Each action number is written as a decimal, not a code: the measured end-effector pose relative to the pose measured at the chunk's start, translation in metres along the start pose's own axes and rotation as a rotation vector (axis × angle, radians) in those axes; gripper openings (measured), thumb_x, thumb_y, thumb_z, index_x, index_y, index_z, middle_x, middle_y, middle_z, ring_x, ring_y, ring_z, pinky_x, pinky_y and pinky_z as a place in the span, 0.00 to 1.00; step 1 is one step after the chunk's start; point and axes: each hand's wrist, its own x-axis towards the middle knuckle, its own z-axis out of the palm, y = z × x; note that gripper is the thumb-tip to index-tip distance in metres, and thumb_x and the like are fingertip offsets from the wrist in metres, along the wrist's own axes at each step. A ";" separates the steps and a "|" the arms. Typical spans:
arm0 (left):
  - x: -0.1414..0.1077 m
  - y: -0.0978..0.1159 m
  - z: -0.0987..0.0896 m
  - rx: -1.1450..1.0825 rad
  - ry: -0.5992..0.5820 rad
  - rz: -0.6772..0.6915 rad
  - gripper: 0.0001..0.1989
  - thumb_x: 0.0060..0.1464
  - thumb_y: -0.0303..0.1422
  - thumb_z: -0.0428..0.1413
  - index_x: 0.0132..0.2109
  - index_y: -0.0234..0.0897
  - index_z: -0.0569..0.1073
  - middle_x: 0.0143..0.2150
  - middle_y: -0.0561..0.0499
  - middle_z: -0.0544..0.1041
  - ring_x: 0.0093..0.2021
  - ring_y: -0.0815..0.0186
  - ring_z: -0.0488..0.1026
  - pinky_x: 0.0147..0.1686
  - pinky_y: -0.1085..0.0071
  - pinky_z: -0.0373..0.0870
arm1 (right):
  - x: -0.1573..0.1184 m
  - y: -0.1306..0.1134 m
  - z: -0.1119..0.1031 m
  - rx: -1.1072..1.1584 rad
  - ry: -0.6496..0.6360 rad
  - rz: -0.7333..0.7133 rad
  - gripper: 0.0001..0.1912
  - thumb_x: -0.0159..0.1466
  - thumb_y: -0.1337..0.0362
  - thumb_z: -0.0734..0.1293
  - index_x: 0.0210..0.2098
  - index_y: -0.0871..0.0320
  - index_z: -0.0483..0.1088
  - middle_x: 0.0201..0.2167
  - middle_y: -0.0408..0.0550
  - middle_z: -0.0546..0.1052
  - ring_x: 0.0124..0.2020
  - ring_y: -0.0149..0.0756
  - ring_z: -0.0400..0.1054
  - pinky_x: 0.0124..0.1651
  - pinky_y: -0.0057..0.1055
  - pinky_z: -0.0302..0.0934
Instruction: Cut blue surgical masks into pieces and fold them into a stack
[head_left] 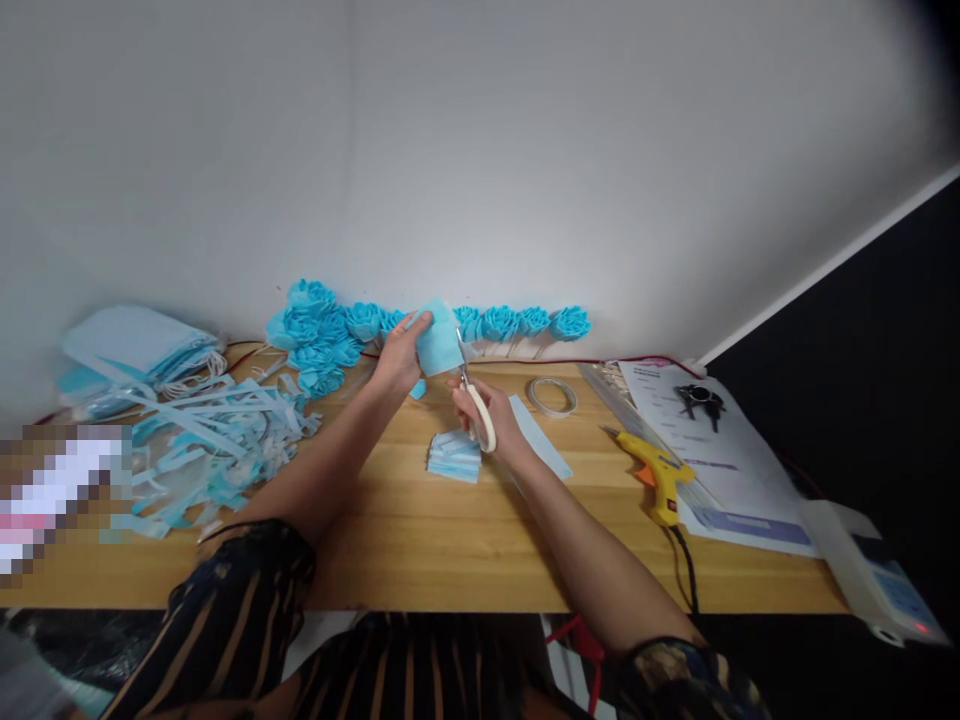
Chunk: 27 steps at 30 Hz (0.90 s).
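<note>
My left hand [401,355] pinches a light blue piece of fabric [440,338] and holds it up above the table. In my right hand [491,415] is a pair of scissors [480,412] with white handles, its blades at the right edge of the fabric piece. Below the hands lies a small stack of folded pale blue pieces [454,457]. A pale blue strip [541,438] lies partly behind my right wrist. One tiny blue scrap [418,390] rests on the wood under the held piece.
Blue fabric flowers [319,325] line the wall. At left are tangled offcuts [217,440] and a pile of face masks [139,345]. To the right lie a tape roll [553,397], a yellow glue gun [660,475], papers [720,470], keys [700,400] and a white device [870,570].
</note>
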 end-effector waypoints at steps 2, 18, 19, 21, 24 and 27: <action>-0.001 0.002 0.001 0.030 0.008 0.003 0.15 0.48 0.34 0.68 0.42 0.37 0.74 0.32 0.53 0.80 0.42 0.61 0.80 0.51 0.64 0.76 | -0.001 0.000 0.000 -0.007 0.002 0.001 0.30 0.52 0.43 0.74 0.44 0.60 0.74 0.20 0.37 0.69 0.17 0.27 0.60 0.20 0.27 0.52; -0.010 -0.010 -0.002 0.433 0.168 0.594 0.03 0.59 0.33 0.59 0.38 0.38 0.77 0.37 0.53 0.76 0.45 0.65 0.74 0.50 0.73 0.68 | -0.012 -0.007 0.004 0.315 -0.283 0.069 0.32 0.58 0.37 0.69 0.46 0.58 0.73 0.23 0.40 0.70 0.21 0.30 0.63 0.23 0.28 0.56; -0.011 -0.009 -0.001 0.443 0.177 0.600 0.03 0.59 0.33 0.59 0.39 0.39 0.77 0.37 0.52 0.76 0.45 0.65 0.74 0.51 0.73 0.68 | -0.013 -0.007 0.003 0.337 -0.299 0.073 0.31 0.59 0.37 0.69 0.46 0.58 0.73 0.23 0.40 0.70 0.21 0.30 0.63 0.24 0.28 0.56; -0.012 -0.008 0.000 0.449 0.179 0.602 0.04 0.60 0.34 0.58 0.39 0.39 0.76 0.38 0.52 0.77 0.46 0.65 0.74 0.51 0.72 0.68 | -0.014 -0.008 0.003 0.364 -0.305 0.083 0.31 0.59 0.37 0.69 0.45 0.58 0.73 0.23 0.40 0.70 0.22 0.30 0.63 0.24 0.28 0.56; -0.013 -0.009 0.002 0.397 0.143 0.538 0.06 0.57 0.36 0.62 0.40 0.40 0.77 0.40 0.53 0.77 0.49 0.65 0.74 0.52 0.73 0.68 | -0.014 -0.010 0.003 0.395 -0.285 0.076 0.30 0.59 0.37 0.69 0.45 0.57 0.73 0.23 0.40 0.69 0.22 0.31 0.62 0.25 0.29 0.56; -0.011 -0.011 0.003 0.221 0.006 0.366 0.17 0.50 0.38 0.67 0.47 0.40 0.76 0.43 0.52 0.79 0.50 0.63 0.76 0.53 0.70 0.71 | -0.013 -0.014 0.002 0.414 -0.244 0.050 0.29 0.59 0.38 0.69 0.44 0.57 0.73 0.22 0.39 0.69 0.21 0.30 0.62 0.25 0.29 0.56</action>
